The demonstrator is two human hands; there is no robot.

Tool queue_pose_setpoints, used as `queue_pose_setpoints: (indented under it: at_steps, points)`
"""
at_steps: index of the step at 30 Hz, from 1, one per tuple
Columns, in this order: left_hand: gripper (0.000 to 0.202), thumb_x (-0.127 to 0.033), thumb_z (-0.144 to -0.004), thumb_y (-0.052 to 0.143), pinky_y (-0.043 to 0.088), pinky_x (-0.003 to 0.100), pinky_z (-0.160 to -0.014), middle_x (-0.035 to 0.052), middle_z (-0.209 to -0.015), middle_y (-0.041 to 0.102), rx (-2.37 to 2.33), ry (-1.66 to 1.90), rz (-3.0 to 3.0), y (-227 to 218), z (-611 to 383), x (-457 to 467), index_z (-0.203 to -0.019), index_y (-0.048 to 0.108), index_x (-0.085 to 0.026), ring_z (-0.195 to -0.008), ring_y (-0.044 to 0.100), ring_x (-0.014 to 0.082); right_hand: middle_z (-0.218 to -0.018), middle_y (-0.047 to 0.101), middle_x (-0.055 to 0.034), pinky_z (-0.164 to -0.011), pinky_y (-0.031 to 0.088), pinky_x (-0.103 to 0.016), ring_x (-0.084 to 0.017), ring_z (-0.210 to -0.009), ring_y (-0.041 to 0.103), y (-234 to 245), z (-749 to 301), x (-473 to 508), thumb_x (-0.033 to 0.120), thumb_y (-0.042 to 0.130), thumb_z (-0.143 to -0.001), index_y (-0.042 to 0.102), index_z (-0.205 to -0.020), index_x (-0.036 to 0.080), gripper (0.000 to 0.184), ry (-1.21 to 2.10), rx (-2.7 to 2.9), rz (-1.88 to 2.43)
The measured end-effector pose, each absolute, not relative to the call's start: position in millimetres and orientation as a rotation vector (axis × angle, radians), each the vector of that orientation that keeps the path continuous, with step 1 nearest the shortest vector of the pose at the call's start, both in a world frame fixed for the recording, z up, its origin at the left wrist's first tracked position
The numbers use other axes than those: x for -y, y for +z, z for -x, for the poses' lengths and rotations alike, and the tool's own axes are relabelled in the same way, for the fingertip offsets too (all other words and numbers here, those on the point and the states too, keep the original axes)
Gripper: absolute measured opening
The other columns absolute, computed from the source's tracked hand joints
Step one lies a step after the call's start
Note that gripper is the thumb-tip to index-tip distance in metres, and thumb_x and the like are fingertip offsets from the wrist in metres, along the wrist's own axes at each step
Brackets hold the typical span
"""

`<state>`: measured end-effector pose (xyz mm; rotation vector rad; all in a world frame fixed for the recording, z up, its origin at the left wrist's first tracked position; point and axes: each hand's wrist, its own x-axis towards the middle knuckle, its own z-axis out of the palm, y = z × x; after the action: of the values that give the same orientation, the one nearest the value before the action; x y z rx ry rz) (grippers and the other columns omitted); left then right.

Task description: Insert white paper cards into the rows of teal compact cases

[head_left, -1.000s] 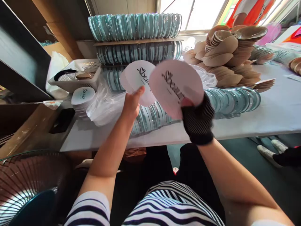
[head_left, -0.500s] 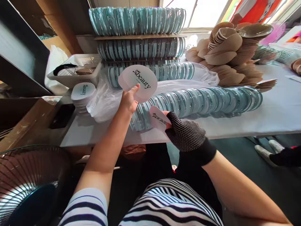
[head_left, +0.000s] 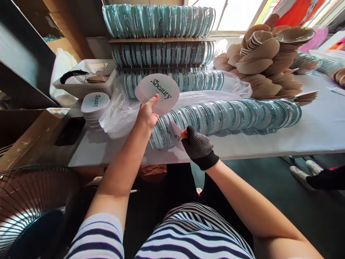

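My left hand [head_left: 148, 111] is closed on a fanned stack of white printed cards [head_left: 159, 91] lettered "beauty", thumb on top. In a black dotted fingerless glove, my right hand [head_left: 198, 144] pinches one such card [head_left: 176, 135] by its right edge. That card is tilted among the discs at the left part of the front row of clear round plastic cases [head_left: 223, 117]; its lettering is partly covered. How deep it sits between them I cannot tell. Another stack of printed cards [head_left: 95, 104] stands on the table to the left.
Behind are more rows of clear cases [head_left: 159, 21] on cardboard, and a plastic bag [head_left: 115, 120]. A white basket [head_left: 83, 90] stands at left, beige moulded cups [head_left: 256, 57] at right. A fan [head_left: 32, 212] is at lower left. Another person's shoes [head_left: 302, 176] show at right.
My right hand has moved a little left and away from me, bringing its card in among the clear cases. My left hand has barely moved with its stack.
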<state>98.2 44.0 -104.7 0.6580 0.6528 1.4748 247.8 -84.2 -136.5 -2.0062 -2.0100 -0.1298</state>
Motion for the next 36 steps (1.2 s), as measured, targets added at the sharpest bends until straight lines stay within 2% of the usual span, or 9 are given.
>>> queue_pose_setpoints:
  at_steps: [6, 10, 15, 20, 24, 27, 30, 32, 36]
  points:
    - [0.042, -0.019, -0.076, 0.073, 0.047, 0.044, -0.104, 0.0039, -0.122, 0.069, -0.646, 1.474, -0.755, -108, -97, -47, -0.116, 0.066, -0.029, -0.123, 0.058, 0.0240, -0.085, 0.072, -0.0082, -0.061, 0.033, -0.026, -0.019, -0.074, 0.065, -128, -251, 70, 0.029, 0.033, -0.096, 0.063, -0.103, 0.017, 0.033, -0.082, 2.074, 1.905]
    - [0.038, -0.024, -0.078, 0.073, 0.047, 0.049, -0.103, 0.0056, -0.126, 0.067, -0.667, 1.380, -0.724, -111, -92, -52, -0.115, 0.067, -0.029, -0.124, 0.057, 0.0269, -0.087, 0.073, -0.0080, -0.062, 0.035, -0.025, -0.019, -0.075, 0.066, -118, -251, 70, 0.027, 0.038, -0.094, 0.064, -0.098, 0.018, 0.028, -0.022, 2.179, 1.912]
    - [0.036, -0.025, -0.080, 0.071, 0.045, 0.053, -0.104, 0.0053, -0.127, 0.065, -0.671, 1.330, -0.690, -107, -87, -52, -0.115, 0.065, -0.030, -0.125, 0.055, 0.0289, -0.092, 0.073, -0.0123, -0.068, 0.045, -0.028, -0.023, -0.083, 0.069, -112, -236, 65, 0.026, 0.041, -0.094, 0.065, -0.100, 0.019, 0.026, 0.027, 2.252, 1.989]
    - [0.032, -0.023, -0.087, 0.062, 0.041, 0.059, -0.105, 0.0073, -0.127, 0.065, -0.690, 1.312, -0.625, -103, -81, -46, -0.119, 0.063, -0.027, -0.124, 0.056, 0.0290, -0.085, 0.073, -0.0164, -0.073, 0.052, -0.036, -0.025, -0.082, 0.071, -117, -232, 64, 0.009, 0.045, -0.088, 0.070, -0.091, 0.013, 0.025, -0.013, 2.438, 1.922]
    - [0.037, -0.025, -0.082, 0.069, 0.045, 0.053, -0.104, 0.0052, -0.127, 0.066, -0.684, 1.381, -0.679, -107, -86, -44, -0.118, 0.064, -0.031, -0.123, 0.057, 0.0274, -0.060, 0.065, -0.0018, -0.054, 0.052, -0.022, -0.010, -0.050, 0.060, -123, -253, 62, 0.024, 0.047, -0.091, 0.069, -0.086, 0.009, 0.027, 0.435, 2.363, 1.699]
    - [0.043, -0.022, -0.079, 0.072, 0.046, 0.047, -0.103, 0.0039, -0.125, 0.067, -0.656, 1.495, -0.725, -109, -98, -40, -0.120, 0.064, -0.031, -0.122, 0.058, 0.0249, -0.054, 0.060, 0.0022, -0.054, 0.054, -0.024, -0.010, -0.049, 0.058, -121, -265, 59, 0.031, 0.048, -0.093, 0.068, -0.088, 0.012, 0.027, 0.633, 2.302, 1.586]
    - [0.044, -0.016, -0.076, 0.072, 0.046, 0.041, -0.104, 0.0046, -0.119, 0.070, -0.650, 1.594, -0.749, -108, -112, -36, -0.118, 0.066, -0.025, -0.120, 0.060, 0.0230, -0.070, 0.068, -0.0066, -0.069, 0.056, -0.033, -0.018, -0.069, 0.066, -107, -268, 47, 0.032, 0.049, -0.092, 0.068, -0.092, 0.014, 0.026, 0.378, 2.090, 1.720]
    - [0.041, -0.014, -0.075, 0.073, 0.047, 0.040, -0.104, 0.0052, -0.115, 0.072, -0.661, 1.614, -0.753, -107, -117, -34, -0.115, 0.068, -0.022, -0.118, 0.061, 0.0227, -0.093, 0.071, -0.0124, -0.082, 0.053, -0.039, -0.023, -0.089, 0.067, -94, -269, 32, 0.032, 0.042, -0.094, 0.065, -0.112, 0.014, 0.034, 0.088, 1.889, 1.721]
    - [0.038, -0.010, -0.072, 0.072, 0.049, 0.039, -0.102, 0.0058, -0.110, 0.073, -0.633, 1.639, -0.749, -109, -118, -34, -0.108, 0.069, -0.018, -0.114, 0.064, 0.0229, -0.134, 0.057, -0.0174, -0.097, 0.047, -0.045, -0.027, -0.120, 0.055, -76, -267, 8, 0.035, 0.040, -0.093, 0.042, -0.143, 0.013, 0.055, -0.141, 1.806, 1.595]
